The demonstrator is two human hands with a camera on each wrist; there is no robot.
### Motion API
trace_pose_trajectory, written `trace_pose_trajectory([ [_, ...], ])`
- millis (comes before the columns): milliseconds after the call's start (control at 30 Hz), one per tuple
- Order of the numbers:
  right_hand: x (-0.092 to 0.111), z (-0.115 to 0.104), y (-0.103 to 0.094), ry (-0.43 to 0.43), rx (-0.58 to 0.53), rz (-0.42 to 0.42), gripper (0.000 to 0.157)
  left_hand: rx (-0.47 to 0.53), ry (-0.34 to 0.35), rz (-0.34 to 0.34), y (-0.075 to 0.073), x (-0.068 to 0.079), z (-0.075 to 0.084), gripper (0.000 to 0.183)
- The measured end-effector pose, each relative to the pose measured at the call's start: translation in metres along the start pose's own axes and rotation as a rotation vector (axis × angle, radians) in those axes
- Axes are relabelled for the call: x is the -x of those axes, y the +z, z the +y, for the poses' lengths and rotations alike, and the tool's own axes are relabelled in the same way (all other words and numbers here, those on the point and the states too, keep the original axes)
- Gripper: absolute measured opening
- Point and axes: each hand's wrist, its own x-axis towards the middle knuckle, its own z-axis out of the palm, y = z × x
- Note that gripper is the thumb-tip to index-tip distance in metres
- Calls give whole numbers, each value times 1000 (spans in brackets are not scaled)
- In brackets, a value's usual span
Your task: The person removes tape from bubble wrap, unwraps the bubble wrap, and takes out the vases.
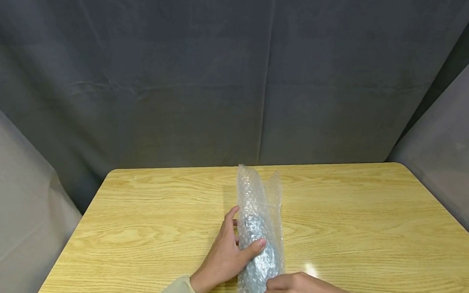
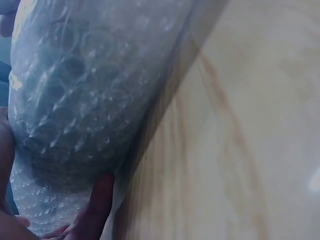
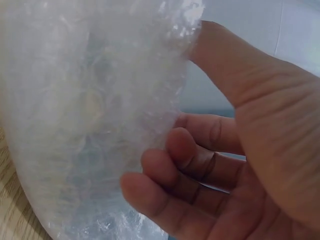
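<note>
A long bundle of clear bubble wrap (image 1: 258,202) lies lengthwise on the table, with a bluish-grey object (image 1: 256,227) inside, its kind blurred by the bubbles. My left hand (image 1: 228,255) holds the bundle from its left side, thumb across the top and fingers along the side. In the left wrist view, fingertips press against the wrapped bundle (image 2: 85,110) low down. Nearer to me, my right hand (image 1: 295,288) pinches the wrap at the bundle's right side. The right wrist view shows the wrap's edge (image 3: 100,100) between thumb and index finger, the other fingers loosely bent.
The wooden table (image 1: 361,219) extends to both sides of the bundle. Behind it hangs a dark grey curtain (image 1: 195,86), and lighter grey cloth (image 1: 14,198) stands at left and right. The empty far end of the wrap reaches the table's back edge.
</note>
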Motion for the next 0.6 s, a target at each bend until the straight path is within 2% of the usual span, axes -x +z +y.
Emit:
trace_pose_trajectory([
  [300, 2, -1, 2, 39, -63, 3, 25, 17, 19, 18, 1, 2, 1, 104],
  [433, 2, -1, 0, 14, -10, -10, 25, 12, 27, 37, 0, 2, 1, 106],
  [600, 0, -1, -4, 33, 4, -40, 23, 18, 25, 59, -2, 0, -1, 106],
])
